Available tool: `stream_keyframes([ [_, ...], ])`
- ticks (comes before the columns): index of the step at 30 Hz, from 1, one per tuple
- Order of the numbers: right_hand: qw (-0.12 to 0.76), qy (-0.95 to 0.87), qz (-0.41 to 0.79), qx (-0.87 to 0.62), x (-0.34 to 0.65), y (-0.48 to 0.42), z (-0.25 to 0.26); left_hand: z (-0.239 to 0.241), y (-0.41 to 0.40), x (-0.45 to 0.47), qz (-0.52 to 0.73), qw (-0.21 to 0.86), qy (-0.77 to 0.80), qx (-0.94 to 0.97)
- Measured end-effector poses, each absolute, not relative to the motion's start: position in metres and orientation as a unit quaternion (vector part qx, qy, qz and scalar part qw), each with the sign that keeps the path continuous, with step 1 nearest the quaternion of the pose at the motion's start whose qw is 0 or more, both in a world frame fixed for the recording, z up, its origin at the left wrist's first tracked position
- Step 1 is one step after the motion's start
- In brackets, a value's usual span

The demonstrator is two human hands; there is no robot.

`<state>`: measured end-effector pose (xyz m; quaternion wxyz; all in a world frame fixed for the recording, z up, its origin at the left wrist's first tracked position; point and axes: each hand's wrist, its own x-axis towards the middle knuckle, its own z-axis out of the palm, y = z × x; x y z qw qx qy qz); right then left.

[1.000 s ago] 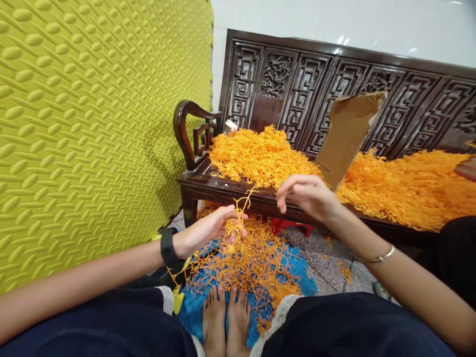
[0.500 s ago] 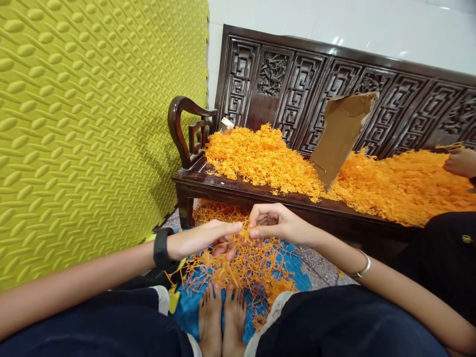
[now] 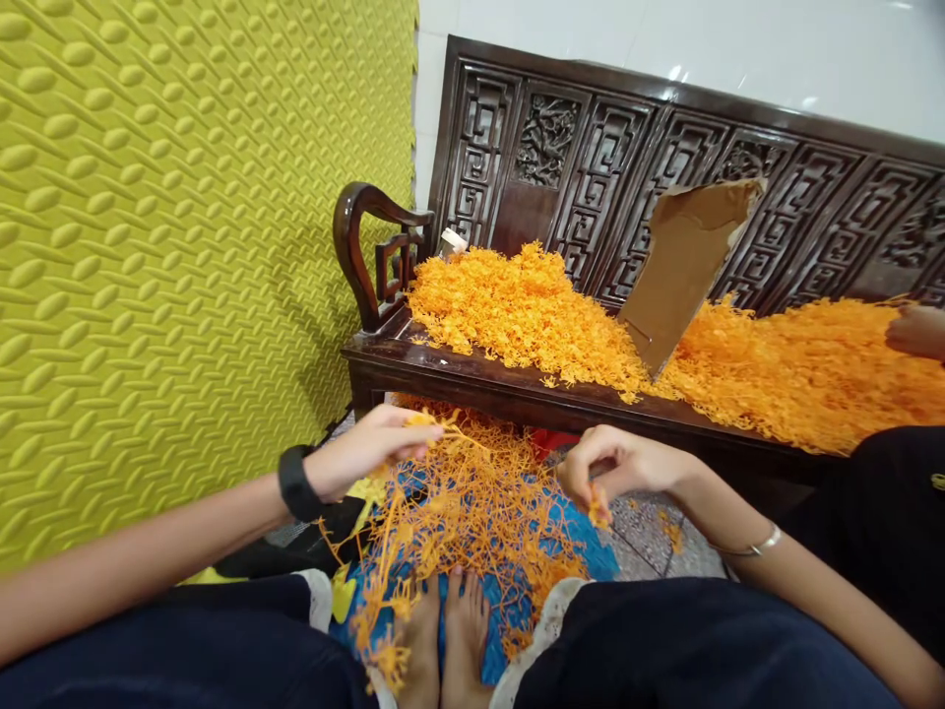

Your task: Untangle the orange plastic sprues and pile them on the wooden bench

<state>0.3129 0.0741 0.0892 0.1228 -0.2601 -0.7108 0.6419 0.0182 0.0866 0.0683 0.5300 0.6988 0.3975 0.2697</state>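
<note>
My left hand (image 3: pixel 369 448), with a black band on its wrist, is closed on the end of a thin orange branching plastic frame (image 3: pixel 450 448) that trails down toward the floor. My right hand (image 3: pixel 616 463) is curled shut, pinching a small orange plastic piece (image 3: pixel 598 509) at its fingertips. Both hands hover above a tangle of bare orange frames (image 3: pixel 479 522) lying on a blue sheet (image 3: pixel 583 542) around my bare feet. The two hands are apart, about a hand's width from each other.
A dark carved wooden bench (image 3: pixel 517 394) stands just ahead, heaped with orange plastic pieces (image 3: pixel 532 310) split by a leaning cardboard sheet (image 3: pixel 683 266). A yellow textured foam mat (image 3: pixel 169 246) walls the left. Another person's hand (image 3: pixel 915 330) rests on the right heap.
My hands met on the frame, then pulled apart: the left drew the frame off to the left, the right came away lower right with a small orange piece.
</note>
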Motion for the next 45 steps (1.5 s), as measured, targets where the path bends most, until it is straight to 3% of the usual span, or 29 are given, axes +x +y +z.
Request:
stream_keyframes([
  [3, 0.211, -0.71, 0.59, -0.322, 0.331, 0.076, 0.09, 0.064, 0.098, 0.005, 0.306, 0.514, 0.431, 0.676],
  [6, 0.169, -0.735, 0.548, -0.363, 0.329, 0.089, 0.093, 0.062, 0.098, 0.008, 0.288, 0.524, 0.422, 0.681],
  [7, 0.206, -0.745, 0.517, -0.368, 0.327, 0.097, 0.097, 0.061, 0.097, 0.011, 0.28, 0.527, 0.419, 0.685],
  [11, 0.532, -0.665, 0.359, -0.383, 0.333, 0.135, 0.113, 0.057, 0.094, 0.018, 0.256, 0.531, 0.41, 0.696],
  [13, 0.563, -0.62, 0.372, -0.4, 0.336, 0.145, 0.109, 0.055, 0.094, 0.018, 0.252, 0.53, 0.407, 0.699],
  [15, 0.521, -0.606, 0.455, -0.393, 0.33, 0.143, 0.092, 0.053, 0.095, 0.017, 0.246, 0.536, 0.403, 0.7],
  [18, 0.365, -0.605, 0.594, -0.385, 0.303, 0.124, 0.051, 0.052, 0.094, 0.019, 0.233, 0.549, 0.387, 0.703],
  [20, 0.252, -0.611, 0.642, -0.388, 0.286, 0.111, 0.028, 0.052, 0.093, 0.021, 0.225, 0.554, 0.378, 0.707],
  [22, 0.194, -0.622, 0.653, -0.386, 0.276, 0.103, 0.019, 0.052, 0.093, 0.023, 0.217, 0.559, 0.37, 0.71],
  [24, 0.207, -0.634, 0.634, -0.392, 0.273, 0.101, 0.023, 0.052, 0.092, 0.025, 0.217, 0.567, 0.364, 0.707],
  [29, 0.403, -0.641, 0.469, -0.454, 0.276, 0.098, 0.054, 0.053, 0.09, 0.028, 0.232, 0.605, 0.33, 0.686],
  [31, 0.435, -0.66, 0.418, -0.448, 0.273, 0.09, 0.065, 0.056, 0.088, 0.03, 0.228, 0.618, 0.323, 0.68],
  [38, 0.313, -0.869, 0.246, -0.293, 0.25, 0.059, 0.093, 0.061, 0.079, 0.04, 0.192, 0.618, 0.277, 0.71],
  [45, 0.168, -0.938, 0.166, -0.254, 0.236, 0.053, 0.095, 0.067, 0.073, 0.041, 0.188, 0.523, 0.257, 0.791],
])
